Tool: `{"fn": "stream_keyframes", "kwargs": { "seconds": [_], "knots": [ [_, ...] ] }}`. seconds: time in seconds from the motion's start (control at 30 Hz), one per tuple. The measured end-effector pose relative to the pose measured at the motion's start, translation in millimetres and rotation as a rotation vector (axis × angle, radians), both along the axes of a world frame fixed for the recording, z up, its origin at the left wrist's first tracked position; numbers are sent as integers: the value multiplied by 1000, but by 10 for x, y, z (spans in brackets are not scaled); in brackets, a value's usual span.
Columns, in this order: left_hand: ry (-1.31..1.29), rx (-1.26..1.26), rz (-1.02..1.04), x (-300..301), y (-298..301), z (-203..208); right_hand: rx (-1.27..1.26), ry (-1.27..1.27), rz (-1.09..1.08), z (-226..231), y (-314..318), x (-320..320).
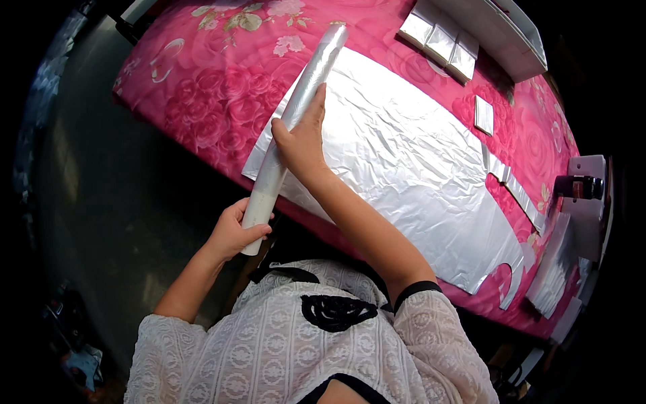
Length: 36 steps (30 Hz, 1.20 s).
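Note:
A long silvery roll of thin plastic film (271, 172) slants across the near left edge of the table. My left hand (237, 232) is closed round its lower end, with the thumb on top. Farther up, my right hand (303, 138) grips the middle of the roll, thumb on the left side and fingers along the right. Beneath and beside the roll lies a large, flat, wrinkled silver plastic bag (397, 161). Two strap-like handles (515, 192) with a curved cutout between them form its right end. Whether it is one bag or several layered is unclear.
A pink floral cloth (208, 94) covers the table. At the back right are several silvery packets (441, 40) by a white box (494, 37), plus a small flat packet (483, 115). A dark cylindrical object (579, 187) and a stack of folded white sheets (553, 269) lie at the right edge.

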<state>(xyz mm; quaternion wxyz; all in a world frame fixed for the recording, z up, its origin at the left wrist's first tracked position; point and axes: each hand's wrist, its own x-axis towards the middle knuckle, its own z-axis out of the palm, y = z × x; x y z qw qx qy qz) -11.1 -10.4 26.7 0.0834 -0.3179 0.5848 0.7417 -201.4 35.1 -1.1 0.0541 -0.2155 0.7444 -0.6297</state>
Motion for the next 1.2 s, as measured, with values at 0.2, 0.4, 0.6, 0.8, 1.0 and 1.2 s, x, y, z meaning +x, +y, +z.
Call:
{"fn": "stream_keyframes", "kwargs": {
  "seconds": [0.2, 0.4, 0.6, 0.8, 1.0, 1.2],
  "knots": [
    [197, 533, -208, -321, 316, 309, -553, -854, 291, 689, 710, -215],
    [89, 691, -335, -562, 650, 379, -642, -813, 267, 747, 1241, -215],
    [133, 1018, -487, -527, 885, 128, -719, -827, 195, 692, 1711, 69],
    [45, 405, -454, -706, 1063, 109, -651, -817, 67, 212, 1944, 218],
    [-96, 237, -512, -616, 1014, 1, -636, -869, -95, 51, 2037, -51],
    [-230, 198, -657, -404, 854, -107, -466, -585, -417, -12, 2886, -1168]
  ]
}}
